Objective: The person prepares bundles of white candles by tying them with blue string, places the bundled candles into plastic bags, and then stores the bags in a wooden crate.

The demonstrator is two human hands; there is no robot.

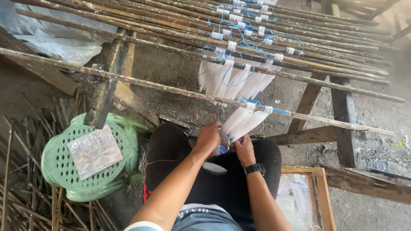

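A bundle of white strips (245,121) hangs from the nearest wooden pole (171,89), tied on with blue string (252,102). My left hand (208,137) grips the lower left end of this bundle. My right hand (244,147), with a black watch on its wrist, pinches the bundle's lower end from the right. Both hands sit above my black trousers. More white bundles (233,79) hang from the poles farther back.
Many long wooden poles (299,64) lie across a rough timber rack (342,111). A green plastic stool (85,167) with a clear packet on it stands at my left. Thin sticks (25,188) litter the ground there. At the lower right sits a wooden box (319,196) with clear plastic.
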